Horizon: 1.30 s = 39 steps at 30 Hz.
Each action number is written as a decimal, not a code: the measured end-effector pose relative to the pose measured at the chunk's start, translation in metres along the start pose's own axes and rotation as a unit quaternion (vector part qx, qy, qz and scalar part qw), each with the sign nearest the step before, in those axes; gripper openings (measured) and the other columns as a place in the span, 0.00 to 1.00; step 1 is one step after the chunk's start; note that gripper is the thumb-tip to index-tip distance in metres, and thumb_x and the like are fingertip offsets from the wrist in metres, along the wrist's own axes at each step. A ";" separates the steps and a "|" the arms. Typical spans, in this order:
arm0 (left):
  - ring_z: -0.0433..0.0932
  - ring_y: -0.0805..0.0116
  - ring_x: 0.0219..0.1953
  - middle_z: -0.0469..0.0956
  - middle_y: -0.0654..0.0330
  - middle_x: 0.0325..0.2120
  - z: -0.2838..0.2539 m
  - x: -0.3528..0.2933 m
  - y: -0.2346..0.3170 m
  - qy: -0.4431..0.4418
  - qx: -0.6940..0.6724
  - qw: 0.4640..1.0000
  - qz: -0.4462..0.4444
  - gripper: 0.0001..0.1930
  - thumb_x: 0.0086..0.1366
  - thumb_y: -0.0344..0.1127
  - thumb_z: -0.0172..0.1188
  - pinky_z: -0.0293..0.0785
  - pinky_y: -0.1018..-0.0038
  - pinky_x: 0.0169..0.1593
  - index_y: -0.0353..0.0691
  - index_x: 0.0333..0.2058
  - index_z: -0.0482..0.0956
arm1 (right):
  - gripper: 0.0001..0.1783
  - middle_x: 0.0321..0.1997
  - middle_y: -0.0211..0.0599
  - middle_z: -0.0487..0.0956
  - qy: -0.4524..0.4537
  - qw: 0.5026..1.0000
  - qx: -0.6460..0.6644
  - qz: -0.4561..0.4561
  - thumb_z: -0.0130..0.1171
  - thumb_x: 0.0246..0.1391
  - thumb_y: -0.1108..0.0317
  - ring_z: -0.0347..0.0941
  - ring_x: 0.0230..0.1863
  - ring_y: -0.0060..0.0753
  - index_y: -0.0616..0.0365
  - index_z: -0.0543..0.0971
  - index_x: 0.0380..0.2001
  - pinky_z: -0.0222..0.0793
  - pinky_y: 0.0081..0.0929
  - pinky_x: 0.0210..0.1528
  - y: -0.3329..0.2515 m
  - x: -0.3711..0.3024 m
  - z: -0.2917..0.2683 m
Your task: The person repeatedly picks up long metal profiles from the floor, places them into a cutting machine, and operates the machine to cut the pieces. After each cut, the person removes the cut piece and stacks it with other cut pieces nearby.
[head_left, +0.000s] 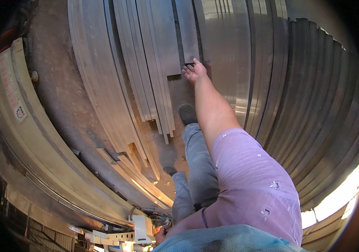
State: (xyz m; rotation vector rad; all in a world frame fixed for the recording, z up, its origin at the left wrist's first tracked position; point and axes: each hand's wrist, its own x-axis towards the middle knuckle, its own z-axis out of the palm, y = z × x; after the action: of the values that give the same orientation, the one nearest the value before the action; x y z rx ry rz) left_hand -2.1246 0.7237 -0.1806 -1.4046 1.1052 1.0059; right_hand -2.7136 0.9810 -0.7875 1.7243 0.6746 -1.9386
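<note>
My right hand (194, 72) reaches out to the near end of a narrow flat metal strip (188, 42). Its palm is turned up, the fingers are apart and slightly bent, and the thumb lies close to the strip's end edge. I see nothing held in it. Left of the strip lies a wider stack of long metal profiles (160, 46), with stepped ends. Low in the view my left hand (161, 235) is beside a white machine part (143, 229); its fingers are mostly hidden, so what it touches is unclear.
Long dark ribbed profiles (314, 84) lie to the right, beside shiny sheets (225, 50). Shorter pieces (146, 178) lie near my feet. A long cream machine beam (40, 122) curves along the left. My shoes (187, 114) stand on the dusty floor close to the metal ends.
</note>
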 end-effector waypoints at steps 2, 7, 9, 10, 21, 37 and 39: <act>0.82 0.73 0.36 0.85 0.62 0.35 -0.001 -0.002 0.007 0.016 0.057 0.998 -0.006 0.23 0.62 0.33 0.72 0.79 0.76 0.43 0.38 0.55 0.78 | 0.45 0.70 0.47 0.64 0.019 0.999 0.041 -0.001 0.59 0.68 0.47 0.69 0.58 0.46 0.54 0.51 0.76 0.75 0.47 0.50 0.001 0.010 0.006; 0.82 0.73 0.36 0.85 0.60 0.34 0.001 -0.005 0.021 0.027 0.112 0.993 -0.019 0.23 0.62 0.31 0.72 0.79 0.74 0.42 0.37 0.55 0.78 | 0.23 0.46 0.37 0.76 0.106 0.992 0.057 -0.026 0.59 0.68 0.47 0.72 0.41 0.39 0.54 0.73 0.54 0.74 0.42 0.42 0.011 0.018 0.017; 0.82 0.73 0.36 0.84 0.61 0.34 0.002 -0.002 0.022 0.026 0.068 0.997 -0.005 0.22 0.62 0.29 0.71 0.79 0.74 0.42 0.37 0.55 0.78 | 0.20 0.44 0.35 0.78 0.108 0.992 0.060 -0.025 0.58 0.69 0.48 0.74 0.40 0.39 0.51 0.75 0.51 0.74 0.42 0.42 0.024 0.015 0.022; 0.81 0.74 0.35 0.84 0.61 0.33 0.002 -0.001 0.022 0.027 0.041 0.999 0.004 0.22 0.62 0.29 0.71 0.79 0.74 0.41 0.37 0.55 0.78 | 0.19 0.46 0.35 0.78 0.082 0.994 0.059 -0.036 0.58 0.69 0.48 0.74 0.41 0.39 0.50 0.75 0.51 0.74 0.42 0.43 0.031 0.012 0.024; 0.79 0.75 0.34 0.82 0.62 0.31 -0.006 0.000 0.049 0.019 0.077 0.997 -0.004 0.21 0.61 0.30 0.71 0.78 0.74 0.40 0.36 0.53 0.78 | 0.16 0.46 0.28 0.80 0.063 0.993 -0.019 -0.100 0.62 0.67 0.51 0.74 0.43 0.31 0.45 0.77 0.51 0.65 0.34 0.35 0.084 -0.012 0.042; 0.80 0.74 0.33 0.82 0.61 0.31 0.001 0.095 0.084 0.021 0.077 0.996 0.050 0.21 0.61 0.32 0.71 0.79 0.73 0.40 0.36 0.52 0.79 | 0.30 0.56 0.44 0.82 -0.086 0.981 -0.148 -0.087 0.68 0.61 0.51 0.79 0.53 0.42 0.64 0.78 0.55 0.73 0.41 0.57 0.046 -0.047 0.066; 0.80 0.73 0.33 0.82 0.61 0.31 0.001 0.104 0.092 0.022 0.080 0.995 0.056 0.21 0.61 0.32 0.71 0.79 0.73 0.40 0.36 0.52 0.79 | 0.47 0.63 0.54 0.78 -0.097 0.954 -0.265 -0.102 0.72 0.54 0.41 0.76 0.63 0.46 0.71 0.72 0.61 0.70 0.44 0.65 0.027 -0.059 0.081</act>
State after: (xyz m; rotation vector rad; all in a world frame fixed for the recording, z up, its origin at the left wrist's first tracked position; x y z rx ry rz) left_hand -2.1910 0.7102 -0.3022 -1.2525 1.2804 0.9477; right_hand -2.7529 0.9098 -0.7231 1.1567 1.2040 -1.8012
